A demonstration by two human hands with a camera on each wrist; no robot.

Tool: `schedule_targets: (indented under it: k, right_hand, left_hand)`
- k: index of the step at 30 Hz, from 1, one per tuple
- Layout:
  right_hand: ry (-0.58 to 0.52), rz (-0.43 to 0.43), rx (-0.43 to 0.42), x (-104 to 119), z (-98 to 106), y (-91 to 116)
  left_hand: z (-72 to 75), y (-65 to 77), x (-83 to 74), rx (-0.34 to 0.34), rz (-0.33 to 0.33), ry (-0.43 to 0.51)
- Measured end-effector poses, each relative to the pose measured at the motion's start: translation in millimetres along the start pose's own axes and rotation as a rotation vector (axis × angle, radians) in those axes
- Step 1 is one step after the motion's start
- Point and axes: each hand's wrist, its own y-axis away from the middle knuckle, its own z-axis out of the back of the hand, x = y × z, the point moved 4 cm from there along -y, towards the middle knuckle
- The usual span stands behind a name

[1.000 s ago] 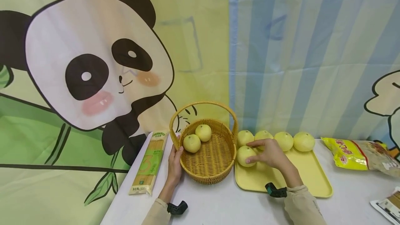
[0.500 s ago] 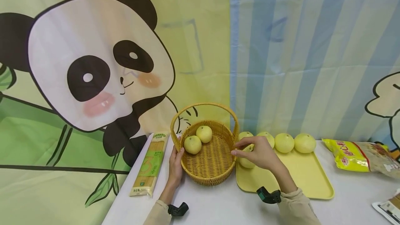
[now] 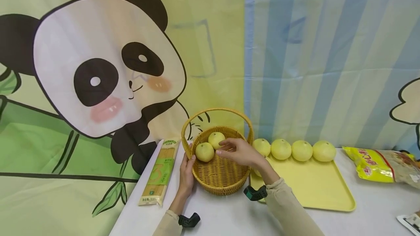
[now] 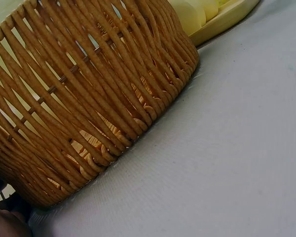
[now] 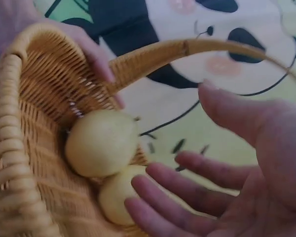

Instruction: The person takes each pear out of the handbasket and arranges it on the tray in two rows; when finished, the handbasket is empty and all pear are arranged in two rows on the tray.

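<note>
A round wicker basket [image 3: 223, 179] with a tall handle stands on the white table, holding two pale yellow pears [image 3: 204, 152]. My left hand [image 3: 187, 174] grips its left side near the handle's foot, thumb at the rim. Over the basket's opening reaches my right hand [image 3: 241, 151], its fingertips close by the pears. In the right wrist view that right hand [image 5: 237, 182] has its fingers spread, with nothing held in them. To the right, a yellow tray [image 3: 315, 188] bears a back row of several pears [image 3: 324, 151]; another, in front at its left end, is partly hidden behind my right wrist.
A packet of dried noodles [image 3: 160, 174] lies left of the basket. Right of the tray are a yellow-and-clear food bag [image 3: 375, 165] and, at the frame's edge, a flat packet [image 3: 410, 223]. A panda-print curtain [image 3: 210, 65] hangs behind the table.
My right hand has left the front pear on the tray and moved left over the basket, carrying nothing. That pear stays on the tray. My left hand keeps its hold.
</note>
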Motion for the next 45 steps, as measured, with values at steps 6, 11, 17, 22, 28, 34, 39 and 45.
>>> schedule_targets:
  k: [6,11,17,22,28,34,39,45]
  right_hand:
    - [-0.153,-0.199,0.043,-15,-7,-28]
    - [-0.227,-0.269,0.049,-18,-11,-43]
    - [-0.212,-0.315,0.046,-18,-19,-54]
    - [-0.166,-0.311,0.021,-15,-27,-61]
    - [0.003,-0.213,-0.021,-8,-36,-67]
    - [0.195,-0.135,-0.056,-10,-43,-73]
    - [0.208,-0.147,-0.049,-12,-48,-75]
    - [0.113,-0.128,0.04,-16,-54,-72]
  left_hand:
    - [-1.3,1.2,-1.3,0.003,0.0,0.002]
    - [-1.8,1.8,-0.9,0.005,0.004,0.01]
    - [-1.3,1.8,0.5,0.002,0.011,0.016]
    - [-1.1,-0.2,0.3,0.007,0.007,0.011]
    - [0.0,-3.6,-0.7,0.004,0.004,-0.011]
    - [1.3,-5.1,-0.6,0.002,0.001,-0.014]
    - [-0.1,-4.5,-2.6,0.01,-0.002,0.02]
    - [-1.5,-0.5,-3.1,0.012,0.015,0.016]
